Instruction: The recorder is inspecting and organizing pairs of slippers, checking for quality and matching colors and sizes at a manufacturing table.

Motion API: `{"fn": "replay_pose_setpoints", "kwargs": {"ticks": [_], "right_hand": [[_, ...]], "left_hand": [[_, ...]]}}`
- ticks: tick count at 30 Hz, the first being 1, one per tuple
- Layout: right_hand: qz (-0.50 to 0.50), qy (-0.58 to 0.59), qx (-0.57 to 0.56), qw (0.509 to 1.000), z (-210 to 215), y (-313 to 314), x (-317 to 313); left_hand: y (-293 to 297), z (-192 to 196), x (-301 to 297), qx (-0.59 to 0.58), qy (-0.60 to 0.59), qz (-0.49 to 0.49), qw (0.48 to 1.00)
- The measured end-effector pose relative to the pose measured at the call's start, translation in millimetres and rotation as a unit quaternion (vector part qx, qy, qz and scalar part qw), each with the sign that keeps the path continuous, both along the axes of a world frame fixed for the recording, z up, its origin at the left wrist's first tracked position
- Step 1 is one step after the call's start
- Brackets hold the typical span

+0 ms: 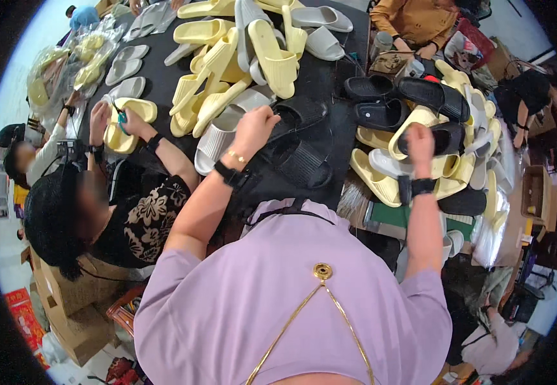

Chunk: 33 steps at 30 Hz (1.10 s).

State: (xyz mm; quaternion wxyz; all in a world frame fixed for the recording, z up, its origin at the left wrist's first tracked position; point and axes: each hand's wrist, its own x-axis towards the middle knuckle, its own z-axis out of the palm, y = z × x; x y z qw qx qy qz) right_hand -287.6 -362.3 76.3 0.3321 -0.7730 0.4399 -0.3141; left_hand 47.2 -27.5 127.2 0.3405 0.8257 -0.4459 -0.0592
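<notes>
My left hand (pixel 257 131) is raised over the black table, its fingers pinched together. Its fingertips are beside a black slipper (pixel 301 117), and I cannot make out what they hold. A second black slipper (pixel 299 162) with a ribbed strap lies nearer to me. On the right, my right hand (pixel 418 141) is curled closed above a pile of slippers; anything in it is hidden. Beneath it are a pale yellow slipper (pixel 376 178) and a white slipper (pixel 389 163). A black slipper (pixel 434 97) lies just beyond that hand.
Yellow slippers (pixel 272 61) and grey ones are heaped at the far middle of the table. At left, a person's hand (pixel 136 123) holds teal-handled scissors (pixel 121 117) at a yellow slipper (pixel 123 142). Another person in an orange top (pixel 413 22) sits across. Cardboard boxes (pixel 76 301) stand lower left.
</notes>
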Motion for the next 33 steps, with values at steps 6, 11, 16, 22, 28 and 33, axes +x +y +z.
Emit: {"fn": "replay_pose_setpoints", "kwargs": {"ticks": [6,11,16,22,28,33], "right_hand": [[0.22,0.152,0.221,0.938,-21,200,84],[0.179,0.111,0.52,0.828,-23,226,105],[0.073,-0.056,0.616,0.782,-28,207,109],[0.189,0.121,0.244,0.943,-44,146,91],[0.252,0.267,0.076,0.927,-40,92,104],[0.242,0.178,0.04,0.953,-55,99,131]], "left_hand": [[-22,-68,11,0.126,0.006,0.018,0.992],[-29,-73,-7,0.151,-0.051,-0.066,0.985],[-27,-70,-15,0.182,-0.113,-0.128,0.968],[-18,-46,-58,0.174,-0.094,-0.2,0.959],[-1,-58,-82,0.211,-0.008,-0.229,0.95],[-3,-60,-74,0.17,0.047,-0.152,0.973]]}}
